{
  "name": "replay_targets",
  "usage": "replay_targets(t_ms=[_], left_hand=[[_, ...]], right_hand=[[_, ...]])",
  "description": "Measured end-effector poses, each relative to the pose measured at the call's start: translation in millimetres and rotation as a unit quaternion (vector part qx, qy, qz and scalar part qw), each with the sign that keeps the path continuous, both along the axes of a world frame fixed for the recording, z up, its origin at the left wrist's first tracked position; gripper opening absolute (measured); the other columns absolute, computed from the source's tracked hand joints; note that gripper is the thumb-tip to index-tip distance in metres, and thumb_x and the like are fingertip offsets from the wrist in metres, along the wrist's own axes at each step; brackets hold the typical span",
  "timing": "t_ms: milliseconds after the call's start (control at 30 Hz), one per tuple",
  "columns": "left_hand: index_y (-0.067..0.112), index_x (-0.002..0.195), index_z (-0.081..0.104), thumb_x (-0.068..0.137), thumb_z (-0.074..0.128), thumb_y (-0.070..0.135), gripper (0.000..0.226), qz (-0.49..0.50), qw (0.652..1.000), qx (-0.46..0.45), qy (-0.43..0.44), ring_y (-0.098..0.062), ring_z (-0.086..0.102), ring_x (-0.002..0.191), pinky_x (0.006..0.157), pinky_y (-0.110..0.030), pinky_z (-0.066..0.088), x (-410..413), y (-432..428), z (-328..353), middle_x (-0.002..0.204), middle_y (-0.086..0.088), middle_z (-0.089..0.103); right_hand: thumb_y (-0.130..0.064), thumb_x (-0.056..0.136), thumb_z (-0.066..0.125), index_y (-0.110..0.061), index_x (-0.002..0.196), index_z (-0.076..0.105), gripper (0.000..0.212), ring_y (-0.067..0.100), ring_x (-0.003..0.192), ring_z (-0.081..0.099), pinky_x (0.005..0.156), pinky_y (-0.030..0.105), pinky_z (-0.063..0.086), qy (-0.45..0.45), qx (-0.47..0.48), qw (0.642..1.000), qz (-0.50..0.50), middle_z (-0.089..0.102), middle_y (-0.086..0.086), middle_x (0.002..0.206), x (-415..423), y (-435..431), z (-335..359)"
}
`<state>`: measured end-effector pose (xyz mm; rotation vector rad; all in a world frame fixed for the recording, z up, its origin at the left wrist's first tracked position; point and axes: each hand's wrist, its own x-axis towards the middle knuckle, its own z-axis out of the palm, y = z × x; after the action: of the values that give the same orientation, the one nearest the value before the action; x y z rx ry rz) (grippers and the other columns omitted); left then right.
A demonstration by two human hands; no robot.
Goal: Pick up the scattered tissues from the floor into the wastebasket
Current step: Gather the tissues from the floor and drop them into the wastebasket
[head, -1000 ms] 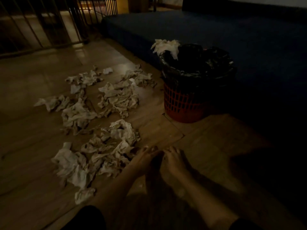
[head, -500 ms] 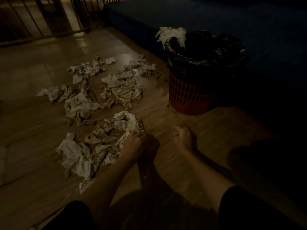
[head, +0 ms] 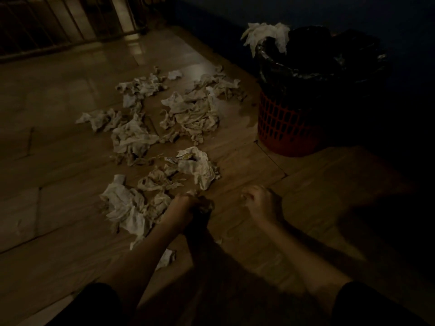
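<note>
Left hand [head: 186, 207]: fingers curled round crumpled tissue [head: 204, 204] at right edge of nearest tissue pile [head: 127, 208]; right hand [head: 260, 203]: fingers curled above bare floor [head: 247, 161], contents untellable in dim light; wastebasket [head: 289, 128], red mesh, black liner, ahead and to right, right hand nearer; rim tissue [head: 266, 34] draped over its far-left edge; remaining tissues [head: 193, 111] lay ahead-left, scatter running away from person; open floor lay between hands and basket; railing [head: 58, 22] stood beyond.
</note>
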<state>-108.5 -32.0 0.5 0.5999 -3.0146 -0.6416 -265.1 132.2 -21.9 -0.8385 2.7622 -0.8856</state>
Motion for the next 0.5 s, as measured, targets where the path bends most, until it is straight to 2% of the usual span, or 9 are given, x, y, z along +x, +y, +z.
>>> replay_targets(t_ms=[100, 167, 267, 333, 433, 500], left_hand=[[0.016, 0.112, 0.064, 0.079, 0.057, -0.001, 0.037, 0.041, 0.999, -0.01, 0.025, -0.026, 0.061, 0.098, 0.07, -0.027, 0.041, 9, -15, 8, 0.107, -0.008, 0.065], [0.018, 0.107, 0.065, 0.078, 0.065, 0.012, 0.029, 0.067, 0.997, 0.0, 0.049, -0.026, 0.062, 0.095, 0.071, -0.032, 0.048, 20, -25, 11, 0.103, -0.008, 0.065], [0.011, 0.11, 0.064, 0.076, 0.067, 0.007, 0.034, 0.095, 0.991, -0.012, 0.097, -0.03, 0.061, 0.101, 0.08, -0.039, 0.053, 36, -34, 19, 0.111, -0.013, 0.065], [0.008, 0.113, 0.063, 0.078, 0.066, 0.006, 0.036, 0.109, 0.985, -0.026, 0.128, -0.032, 0.059, 0.103, 0.081, -0.039, 0.051, 50, -34, 21, 0.115, -0.015, 0.063], [0.013, 0.113, 0.061, 0.08, 0.066, 0.011, 0.034, 0.097, 0.987, -0.054, 0.112, -0.032, 0.052, 0.103, 0.08, -0.043, 0.049, 82, -32, 14, 0.116, -0.01, 0.06], [0.018, 0.114, 0.061, 0.081, 0.065, 0.011, 0.034, 0.093, 0.99, -0.059, 0.088, -0.029, 0.051, 0.104, 0.079, -0.041, 0.049, 109, -30, 3, 0.118, -0.005, 0.058]], right_hand=[[-0.001, 0.082, 0.058, -0.006, 0.093, 0.072, 0.018, 0.022, 0.095, 0.063, 0.084, 0.026, 0.047, -0.031, -0.078, 0.99, 0.109, 0.072, 0.011, 0.099, 53, -2, -1], [-0.007, 0.078, 0.053, -0.004, 0.083, 0.073, 0.02, 0.023, 0.089, 0.062, 0.079, 0.028, 0.047, -0.012, -0.089, 0.981, 0.17, 0.073, 0.012, 0.09, 89, 2, -4], [-0.011, 0.08, 0.051, -0.003, 0.087, 0.072, 0.023, 0.018, 0.099, 0.056, 0.08, 0.031, 0.049, -0.003, -0.062, 0.97, 0.235, 0.071, 0.011, 0.101, 121, 17, -23], [-0.009, 0.077, 0.062, -0.006, 0.089, 0.072, 0.015, 0.012, 0.102, 0.055, 0.082, 0.025, 0.05, 0.028, -0.069, 0.962, 0.262, 0.071, 0.006, 0.103, 129, 28, -38], [-0.002, 0.066, 0.074, -0.01, 0.084, 0.073, 0.02, 0.017, 0.088, 0.067, 0.078, 0.016, 0.046, 0.075, -0.049, 0.953, 0.29, 0.073, 0.003, 0.091, 127, 28, -33], [0.002, 0.064, 0.069, -0.01, 0.076, 0.072, 0.018, 0.018, 0.077, 0.067, 0.075, 0.019, 0.044, 0.07, -0.056, 0.957, 0.275, 0.073, 0.004, 0.081, 120, 13, -26]])
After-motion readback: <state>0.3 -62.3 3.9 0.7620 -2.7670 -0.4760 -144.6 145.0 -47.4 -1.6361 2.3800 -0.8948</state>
